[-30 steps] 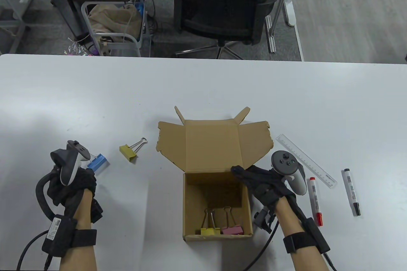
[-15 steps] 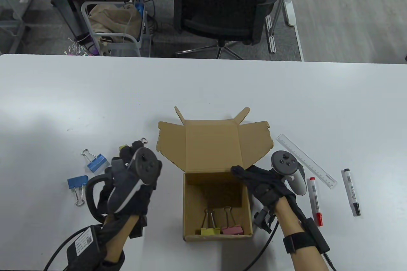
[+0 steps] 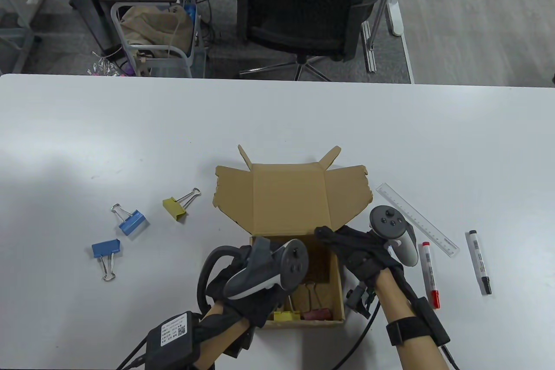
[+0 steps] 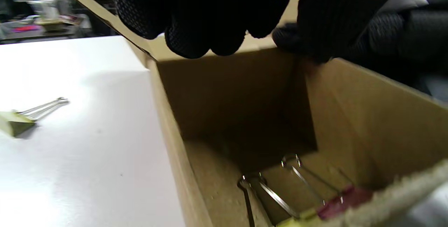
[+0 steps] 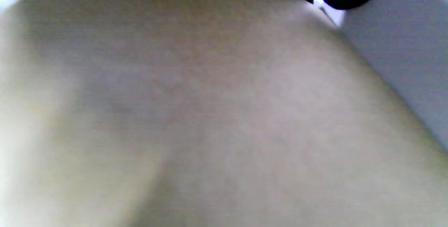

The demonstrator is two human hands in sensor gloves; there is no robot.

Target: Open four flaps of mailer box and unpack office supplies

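Note:
The brown mailer box (image 3: 334, 274) stands with its lid and flaps (image 3: 286, 196) folded back. Inside, against the near wall, lie a yellow binder clip (image 3: 286, 316) and a pink binder clip (image 3: 317, 313); the pink clip (image 4: 346, 199) also shows in the left wrist view. My left hand (image 3: 277, 300) hangs over the box's left half with its fingers (image 4: 210, 27) above the opening, holding nothing. My right hand (image 3: 342, 242) grips the box's right wall at its far corner. The right wrist view shows only blurred cardboard (image 5: 210, 115).
On the table left of the box lie a yellow clip (image 3: 175, 207) and two blue clips (image 3: 130, 221) (image 3: 106, 249). Right of the box lie a clear ruler (image 3: 416, 218), a red marker (image 3: 430, 274) and a black marker (image 3: 479, 261). An office chair (image 3: 299, 10) stands beyond the table.
My left hand has left the blue clips on the table and swung right, from the far left to over the box opening. The right hand and box have stayed put.

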